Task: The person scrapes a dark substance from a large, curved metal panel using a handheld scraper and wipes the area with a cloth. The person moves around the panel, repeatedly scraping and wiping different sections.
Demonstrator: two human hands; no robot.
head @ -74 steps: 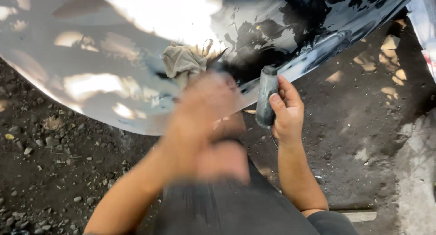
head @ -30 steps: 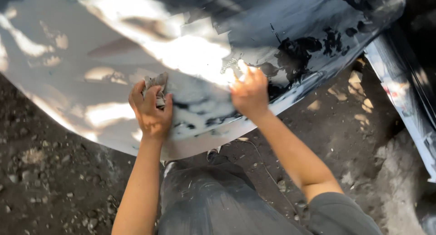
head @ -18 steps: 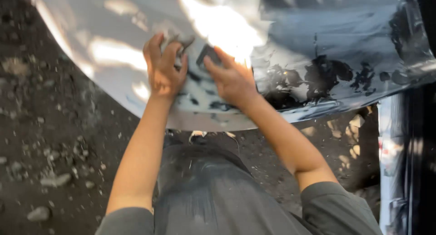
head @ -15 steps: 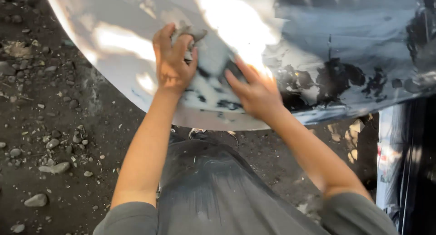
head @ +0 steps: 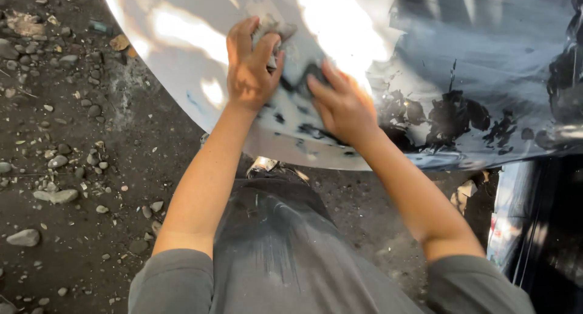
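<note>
— What do we have under our hands here?

— A large curved body panel of pale grey sanded metal [head: 200, 22], with black paint left in ragged patches toward its right side [head: 452, 116]. Sun glare washes out its upper middle. It reaches from the top left of the view across to the right edge, and its rounded lower rim hangs over the ground in front of our knees.

— And the left hand?

— Our left hand [head: 249, 71] lies on the upper left part of the panel, fingers curled around a small crumpled grey-brown wad, cloth or worn abrasive paper [head: 274, 30]; we cannot tell which. The wad sticks out above the fingertips and touches the metal.

— The right hand?

— Our right hand [head: 340, 104] lies just beside the left, a little lower, palm down and fingers pressed forward on the panel. A dark strip shows at the fingertips [head: 306, 77], but it is blurred, so we cannot tell whether the hand clamps something or lies flat and bare.

— So the two hands are close?

— Near each other, not touching.

— What else is around us?

— Dark gritty dirt ground strewn with small grey stones [head: 54, 195] on the left, our grey dusty trousers [head: 273, 241] below, and a glossy black part [head: 546, 229] at the lower right.
</note>
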